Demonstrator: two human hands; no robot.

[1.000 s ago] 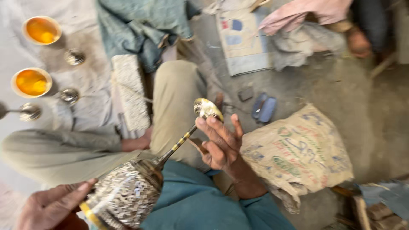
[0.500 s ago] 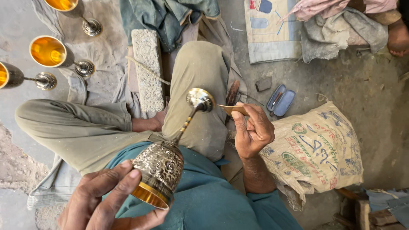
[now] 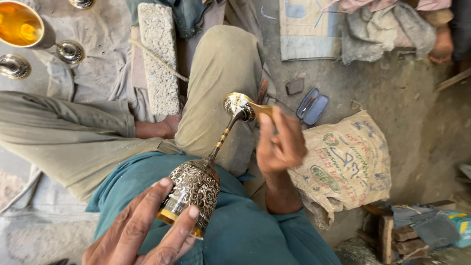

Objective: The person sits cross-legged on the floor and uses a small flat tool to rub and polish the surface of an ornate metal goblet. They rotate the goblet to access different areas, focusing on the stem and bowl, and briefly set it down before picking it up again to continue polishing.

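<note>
- One engraved metal goblet (image 3: pixel 196 189) is in hand, tipped so its cup points at the wearer's lap and its round foot (image 3: pixel 238 105) is up by the raised knee.
- Left hand (image 3: pixel 142 230) has its fingers wrapped round the cup, two fingertips pressed on the patterned wall just above the gold rim.
- Right hand (image 3: pixel 279 145) is curled shut on a small wooden-handled tool (image 3: pixel 260 110), and the tool's end sits right against the goblet's foot. The hands are well apart, one at each end of the goblet.
- Other goblets on the grey cloth (image 3: pixel 93 68) at the floor's top left: one gold-lined cup (image 3: pixel 19 24) cut off by the corner, plus three more round metal feet I can count (image 3: pixel 69 51) (image 3: pixel 13 66) (image 3: pixel 81 4). Can't tell which foot goes with which cup.
- One rough stone block (image 3: pixel 158 59) lies lengthwise between the cloth and the bent knee.
- One blue case (image 3: pixel 312 106) lies open on the bare floor just right of the tool.
- One printed sack (image 3: pixel 348 162) sits right next to the right forearm, so it's tight on that side.
- Bottom right corner is packed with wooden blocks (image 3: pixel 392 230) and scraps.
- Most open floor is the bare patch at the right edge, past the sack.
- Another person's foot (image 3: pixel 441 46) shows at the top right corner, next to a heap of rags (image 3: pixel 382 29).
</note>
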